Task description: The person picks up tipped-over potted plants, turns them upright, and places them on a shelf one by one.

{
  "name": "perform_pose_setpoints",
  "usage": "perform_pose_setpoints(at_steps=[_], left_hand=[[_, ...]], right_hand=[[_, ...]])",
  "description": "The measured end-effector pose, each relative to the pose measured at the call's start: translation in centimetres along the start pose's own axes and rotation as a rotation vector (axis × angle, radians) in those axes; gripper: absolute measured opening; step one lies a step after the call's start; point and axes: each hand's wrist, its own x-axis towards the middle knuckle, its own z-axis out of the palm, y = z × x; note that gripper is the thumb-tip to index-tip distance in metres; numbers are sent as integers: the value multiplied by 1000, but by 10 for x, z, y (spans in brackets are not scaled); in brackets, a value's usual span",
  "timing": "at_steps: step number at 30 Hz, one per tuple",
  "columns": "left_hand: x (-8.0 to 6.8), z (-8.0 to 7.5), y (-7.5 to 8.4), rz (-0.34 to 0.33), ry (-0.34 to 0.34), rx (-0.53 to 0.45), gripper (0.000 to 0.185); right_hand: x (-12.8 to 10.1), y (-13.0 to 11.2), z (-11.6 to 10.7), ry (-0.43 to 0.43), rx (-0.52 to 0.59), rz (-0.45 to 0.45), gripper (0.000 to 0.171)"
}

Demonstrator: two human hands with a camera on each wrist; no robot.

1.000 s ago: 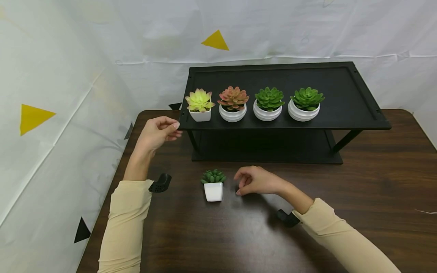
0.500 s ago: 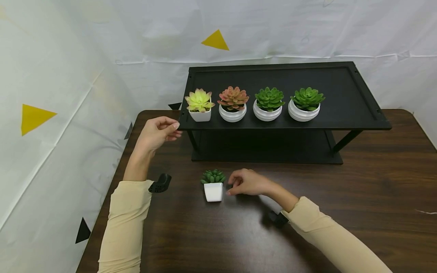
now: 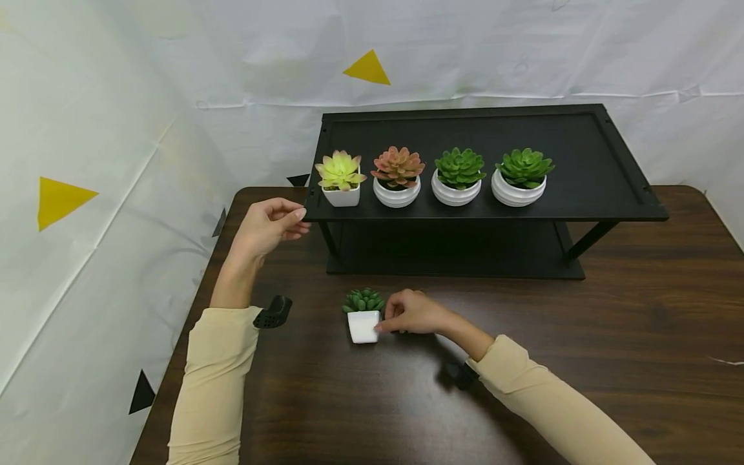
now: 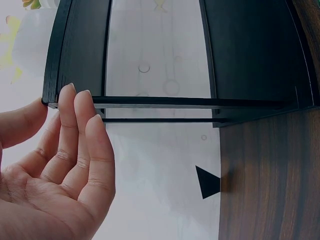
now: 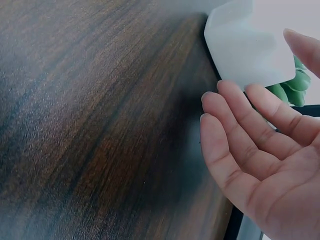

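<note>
My left hand (image 3: pixel 264 223) holds the front left corner of the black two-tier shelf (image 3: pixel 581 161). In the left wrist view the thumb lies on the top board's outer edge and the fingers (image 4: pixel 95 145) sit on its other side. A small dark green succulent (image 3: pixel 363 299) in a square white pot (image 3: pixel 361 327) stands on the table in front of the shelf. At its right side is my right hand (image 3: pixel 415 314), thumb overlapping the pot's face and fingers behind. In the right wrist view the thumb and fingers (image 5: pixel 232 100) are parted around the pot's near side.
On the top board, left to right, stand a yellow-green succulent (image 3: pixel 340 171), a reddish one (image 3: pixel 398 168) and two green ones (image 3: pixel 459 169), all in white pots. The shelf's lower board (image 3: pixel 453 252) rests on the brown wooden table (image 3: pixel 657 310). White sheeting (image 3: pixel 261 58) hangs behind.
My right hand has moved left across the table to the potted succulent, its thumb now overlapping the pot. My left hand stays at the shelf corner.
</note>
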Motion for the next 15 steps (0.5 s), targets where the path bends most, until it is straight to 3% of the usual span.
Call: perform_pose_setpoints(at_steps=[15], left_hand=[[-1,0,0,-7,0,-5,27]], right_hand=[[4,-4,10,-6,-48,36,28]])
